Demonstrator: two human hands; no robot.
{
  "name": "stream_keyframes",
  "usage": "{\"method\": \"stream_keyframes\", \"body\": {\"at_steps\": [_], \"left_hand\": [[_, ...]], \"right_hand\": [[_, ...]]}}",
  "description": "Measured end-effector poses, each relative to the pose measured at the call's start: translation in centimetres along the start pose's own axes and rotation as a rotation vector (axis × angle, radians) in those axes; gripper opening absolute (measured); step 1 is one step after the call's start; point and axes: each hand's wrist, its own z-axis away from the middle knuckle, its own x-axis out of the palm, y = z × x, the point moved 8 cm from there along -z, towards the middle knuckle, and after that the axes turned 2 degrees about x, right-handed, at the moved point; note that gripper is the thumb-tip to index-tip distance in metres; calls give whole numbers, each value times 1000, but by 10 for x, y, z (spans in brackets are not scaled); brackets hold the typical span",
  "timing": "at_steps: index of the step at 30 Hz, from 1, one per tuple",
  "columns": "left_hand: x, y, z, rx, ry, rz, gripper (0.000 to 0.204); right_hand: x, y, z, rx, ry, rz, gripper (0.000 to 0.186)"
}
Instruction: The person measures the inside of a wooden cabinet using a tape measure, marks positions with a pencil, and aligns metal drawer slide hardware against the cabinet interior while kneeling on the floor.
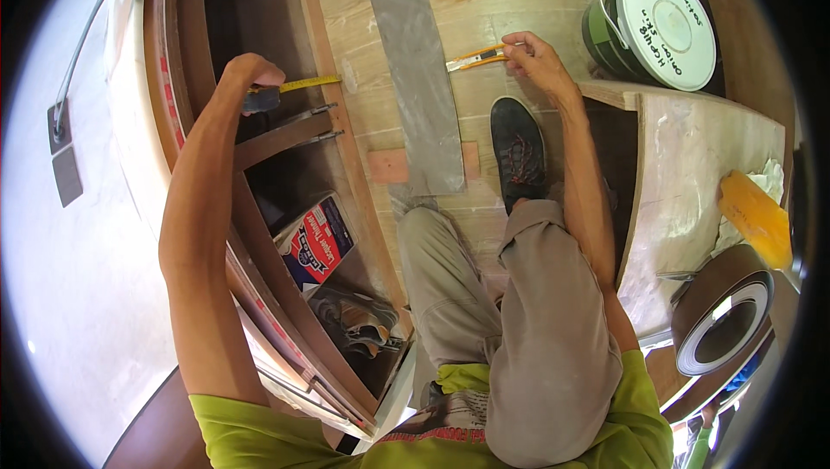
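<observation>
Both hands are occupied: the left hand [257,70] grips a tape measure [261,101] over an open cabinet [281,142], yellow blade reaching its wooden edge. Next, a grey strip [411,54] lies on the floor [346,11]. The right hand [538,61] holds an orange cutter [477,58], tip near the strip's right edge. Farther right is a lidded bucket [666,26].

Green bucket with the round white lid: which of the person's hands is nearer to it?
The right hand. It is a short way left of the green bucket, and the left hand is much farther left, across the long, flat grey strip.
</observation>
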Motion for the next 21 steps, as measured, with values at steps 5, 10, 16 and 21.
{"method": "stream_keyframes", "body": {"at_steps": [5, 10, 16, 21], "left_hand": [[4, 0, 3, -71, -61, 15, 25], [2, 6, 9, -59, -69, -21, 25], [2, 10, 14, -57, -78, -13, 26], [2, 7, 19, -74, -74, 32, 26]], "right_hand": [[4, 4, 0, 0, -16, 13, 33], [0, 3, -1, -22, -11, 23, 34], [0, 9, -3, -13, -7, 9, 34], [1, 8, -2, -6, 3, 5, 34]]}}
